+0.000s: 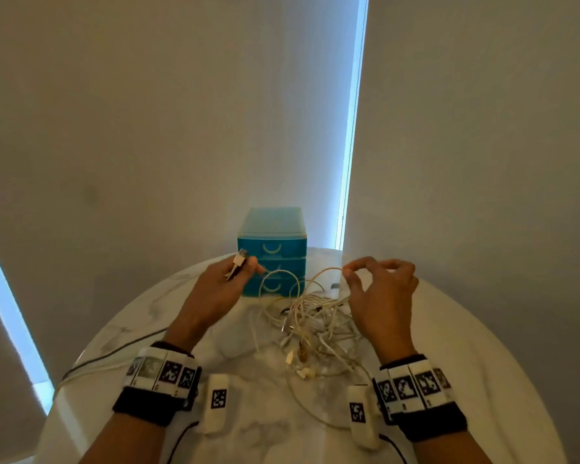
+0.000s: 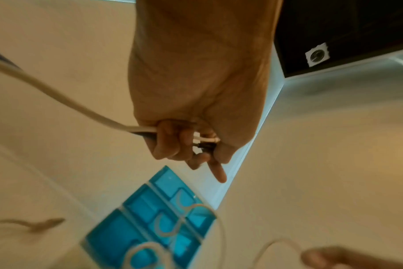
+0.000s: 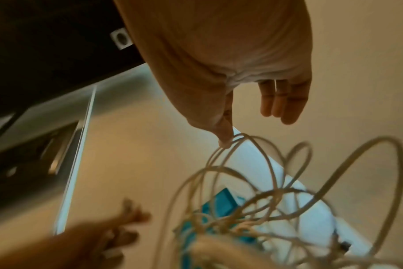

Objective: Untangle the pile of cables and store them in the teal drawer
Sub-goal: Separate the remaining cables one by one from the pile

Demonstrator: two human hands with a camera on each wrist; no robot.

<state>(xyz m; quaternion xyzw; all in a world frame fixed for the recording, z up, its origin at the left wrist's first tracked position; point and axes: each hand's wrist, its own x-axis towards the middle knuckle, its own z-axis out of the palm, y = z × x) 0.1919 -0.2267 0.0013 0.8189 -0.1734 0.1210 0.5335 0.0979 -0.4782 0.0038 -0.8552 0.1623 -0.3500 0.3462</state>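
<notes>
Two hands are raised over the round marble table (image 1: 449, 329). Head view: left hand (image 1: 221, 289) clenches a USB plug (image 1: 240, 259), long axis pointing 1 o'clock; right hand (image 1: 379, 293) pinches a white cable loop (image 1: 329, 270). Cable pile (image 1: 315, 329) at 6 o'clock of the teal drawer unit (image 1: 272, 252).

Left wrist view: fingers (image 2: 170, 142) curl round white and dark cords (image 2: 81, 107), running 10 to 4 o'clock.

Right wrist view: thumb and forefinger (image 3: 225, 134) nip loops; other fingers relaxed.

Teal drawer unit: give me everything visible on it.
The teal drawer unit is a small translucent plastic chest with three stacked drawers, each with a pale curved handle, under a paler, frosted-looking top. All three drawers look closed. It stands upright at the far edge of the round marble table, against the wall. Loops from the cable pile rise in front of its lower drawers; contact cannot be judged. The left hand holds a USB plug in front of it, not touching it.
</notes>
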